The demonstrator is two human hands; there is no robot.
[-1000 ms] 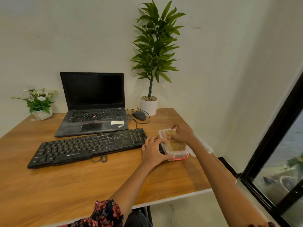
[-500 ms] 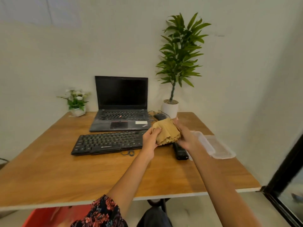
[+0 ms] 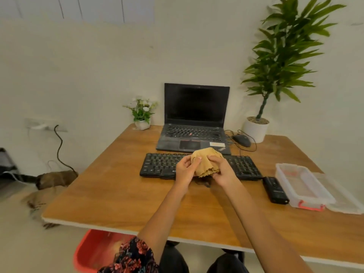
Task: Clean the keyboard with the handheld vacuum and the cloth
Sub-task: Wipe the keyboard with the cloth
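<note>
A tan cloth is bunched up in the air above the middle of the black keyboard. My left hand grips its left side with the thumb on top. My right hand grips its right side. The keyboard lies across the wooden desk, its middle hidden behind my hands and the cloth. A black handheld vacuum lies flat on the desk just right of the keyboard's right end, with neither hand touching it.
A clear plastic box with red latches stands open right of the vacuum, its lid beside it. Behind the keyboard are an open laptop, a mouse, a tall potted plant and a small flower pot. A red bin stands under the desk.
The cloth came out of the plastic box and both hands carried it left, over the keyboard. The view has swung left, so the desk items now sit further right.
</note>
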